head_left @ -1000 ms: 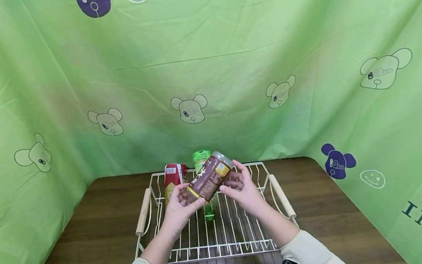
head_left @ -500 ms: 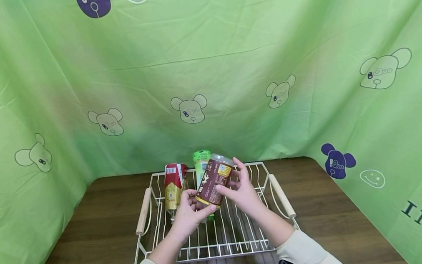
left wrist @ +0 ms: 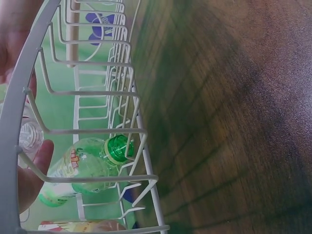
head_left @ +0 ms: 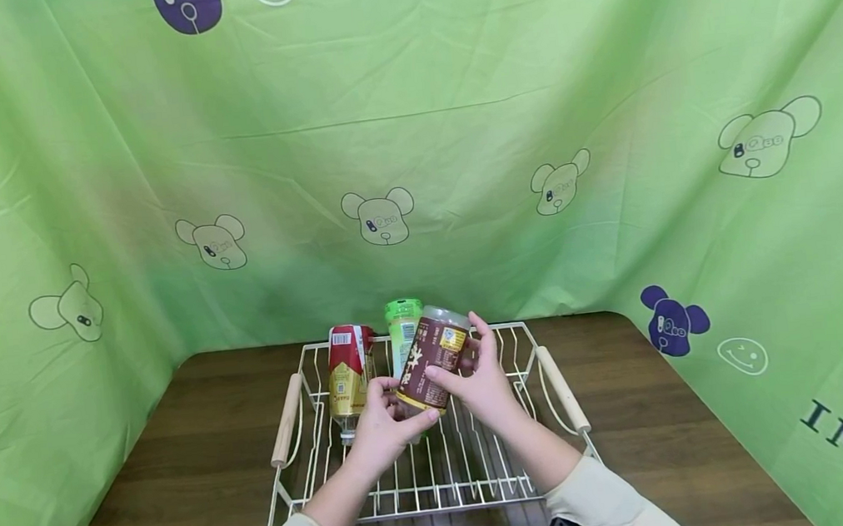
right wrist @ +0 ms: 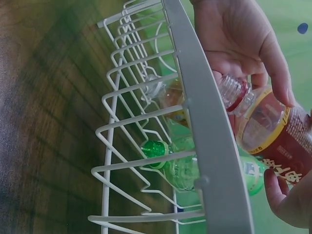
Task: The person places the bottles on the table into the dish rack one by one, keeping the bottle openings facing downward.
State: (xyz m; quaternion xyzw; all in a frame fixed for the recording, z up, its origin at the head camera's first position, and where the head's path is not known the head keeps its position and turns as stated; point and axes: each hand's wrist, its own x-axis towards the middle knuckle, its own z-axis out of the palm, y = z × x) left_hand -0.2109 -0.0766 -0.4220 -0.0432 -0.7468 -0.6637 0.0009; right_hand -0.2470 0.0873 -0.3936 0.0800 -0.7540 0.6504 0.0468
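Above the rack, both hands hold a clear bottle (head_left: 436, 360) with a brown and yellow label, tilted with its base up to the right. My left hand (head_left: 384, 435) grips around the neck end; its uncapped-looking neck shows in the right wrist view. Near the base, my right hand (head_left: 483, 384) holds the label side, thumb in front and fingers behind. Just behind stands a green bottle (head_left: 402, 331), neck down in the white wire rack (head_left: 441, 488). Left of it, a bottle with a red and gold label (head_left: 347, 378) also leans neck down.
Light wooden handles (head_left: 286, 421) flank the rack on both sides. The rack stands on a dark wooden table (head_left: 184, 476). A green printed cloth (head_left: 380, 133) hangs close behind and on both sides.
The brown-labelled bottle has turned more upright, its neck end swinging down and right. The left hand moved right and slightly lower with it, uncovering more of the red and gold bottle.
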